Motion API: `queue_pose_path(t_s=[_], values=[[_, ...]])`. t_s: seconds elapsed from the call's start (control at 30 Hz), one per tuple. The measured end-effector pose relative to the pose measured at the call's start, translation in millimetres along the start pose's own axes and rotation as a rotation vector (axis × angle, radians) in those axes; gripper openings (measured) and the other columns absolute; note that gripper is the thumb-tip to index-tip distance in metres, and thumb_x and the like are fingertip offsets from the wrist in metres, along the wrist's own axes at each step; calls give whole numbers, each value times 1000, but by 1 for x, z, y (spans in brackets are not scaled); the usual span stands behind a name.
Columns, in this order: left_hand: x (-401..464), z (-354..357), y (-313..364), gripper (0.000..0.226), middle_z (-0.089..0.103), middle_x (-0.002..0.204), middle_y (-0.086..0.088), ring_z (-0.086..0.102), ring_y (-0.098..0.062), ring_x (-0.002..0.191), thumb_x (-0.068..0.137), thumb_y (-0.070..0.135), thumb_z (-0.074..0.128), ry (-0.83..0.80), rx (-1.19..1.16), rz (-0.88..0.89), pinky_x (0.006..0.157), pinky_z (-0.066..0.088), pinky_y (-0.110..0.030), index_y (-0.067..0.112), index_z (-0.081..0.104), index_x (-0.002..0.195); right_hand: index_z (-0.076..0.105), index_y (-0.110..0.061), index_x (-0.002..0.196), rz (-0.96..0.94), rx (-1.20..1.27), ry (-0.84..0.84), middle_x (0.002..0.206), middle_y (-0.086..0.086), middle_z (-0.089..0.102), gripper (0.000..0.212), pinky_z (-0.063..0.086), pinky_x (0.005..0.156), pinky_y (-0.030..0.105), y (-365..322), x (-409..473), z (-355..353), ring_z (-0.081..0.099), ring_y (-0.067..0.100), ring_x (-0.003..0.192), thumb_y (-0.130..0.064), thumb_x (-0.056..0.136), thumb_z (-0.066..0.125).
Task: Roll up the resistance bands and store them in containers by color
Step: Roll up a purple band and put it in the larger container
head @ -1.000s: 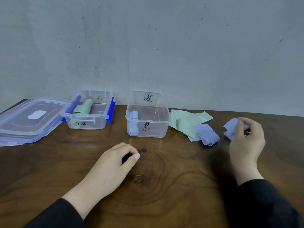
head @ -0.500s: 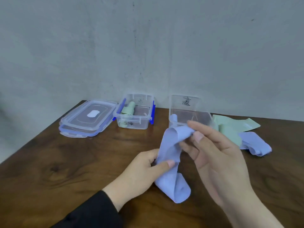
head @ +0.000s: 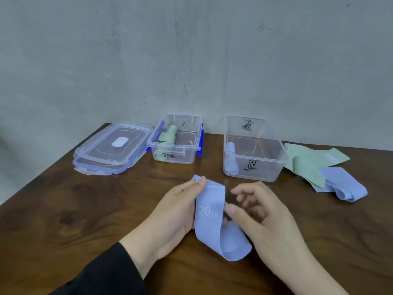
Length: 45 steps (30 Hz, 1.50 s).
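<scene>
Blue band (head: 210, 211), marked 20 LB, is up off the table (head: 63, 220) btwn both hands, long axis running roughly away from the person: far end up by the left fingertips, near end hanging in a loop that drops twd the wood just below and inboard of the right hand (head: 261, 218). Left hand (head: 176, 211) has the grip: thumb on the printed face near the far end, fingers curled behind, so the band lies directly in that pinch. Right hand is close on the band's right edge; thumb tip appears to touch the edge abt mid-length, other fingers loosely curled and spread, closed on nothing that shows. Whether the thumb actually bears on the band cannot be told for sure. Judgement: rolling not yet begun; the band is slack and unrolled, and the roll needs one end turned over along the long axis. Left hand is nearer the far end, right hand nearer the hanging loop, so either end could start the roll. Beyond the fingertips, right container (head: 254, 165) holds one blue roll (head: 230, 160) at its left wall, the likely destination by colour. Left container (head: 176, 145), beyond and left of the left fingers, holds green rolls (head: 168, 135). Stacked lids (head: 110, 150) lie further left. Loose green band (head: 308, 162) and another blue band (head: 344, 186) lie well right of the right hand, overlapping, unrolled.
</scene>
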<state>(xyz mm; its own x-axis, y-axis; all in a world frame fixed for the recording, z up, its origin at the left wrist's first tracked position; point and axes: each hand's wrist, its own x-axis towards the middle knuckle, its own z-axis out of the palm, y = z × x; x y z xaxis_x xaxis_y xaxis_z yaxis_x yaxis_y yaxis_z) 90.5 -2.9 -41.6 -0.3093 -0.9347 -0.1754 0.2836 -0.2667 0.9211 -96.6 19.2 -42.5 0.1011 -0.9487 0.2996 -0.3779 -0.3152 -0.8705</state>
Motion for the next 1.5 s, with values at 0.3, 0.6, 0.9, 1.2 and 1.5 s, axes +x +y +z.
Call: queue_pose_path(t_s=[0.3, 0.6, 0.9, 1.2, 1.5], values=[[0, 2, -6, 50, 68, 118, -22, 66, -35, 109, 98, 48, 49, -147, 67, -100, 97, 52, -42, 7, 66, 123, 68, -36, 93, -75, -227, 72, 105, -14, 54, 16, 50, 79, 23, 12, 6, 3, 61, 12, 92, -21, 88, 70], [-1, -9, 8, 19, 73, 87, -12, 68, -23, 73, 96, 12, 57, 32, 219, 71, 67, 56, -33, 10, 74, 105, 66, -30, 83, 37, 464, 491, 74, -3, 62, 24, 54, 71, 32, 0, 10, -18, 60, 13, 70, -15, 99, 55], [2, -53, 34, 24, 74, 104, -11, 67, -25, 84, 83, 11, 67, 157, 482, -29, 78, 50, -41, 22, 73, 103, 62, -16, 97, 230, 592, 586, 88, 12, 67, 5, 58, 59, 34, 8, 18, -43, 68, 25, 66, -17, 99, 58], [6, -57, 29, 31, 73, 80, 4, 62, -11, 61, 91, 10, 55, 325, 998, 93, 62, 55, -30, 36, 73, 92, 63, -22, 90, 206, 570, 503, 81, 7, 63, 13, 55, 60, 38, 5, 16, -40, 64, 18, 57, -17, 100, 55], [3, -47, 16, 54, 34, 135, 44, 22, 13, 125, 75, 64, 71, -199, 1416, 63, 107, 21, -23, 57, 53, 125, 64, -17, 92, 339, 532, 569, 80, 4, 67, 9, 55, 59, 33, 23, 22, -48, 62, 22, 67, -17, 99, 57]])
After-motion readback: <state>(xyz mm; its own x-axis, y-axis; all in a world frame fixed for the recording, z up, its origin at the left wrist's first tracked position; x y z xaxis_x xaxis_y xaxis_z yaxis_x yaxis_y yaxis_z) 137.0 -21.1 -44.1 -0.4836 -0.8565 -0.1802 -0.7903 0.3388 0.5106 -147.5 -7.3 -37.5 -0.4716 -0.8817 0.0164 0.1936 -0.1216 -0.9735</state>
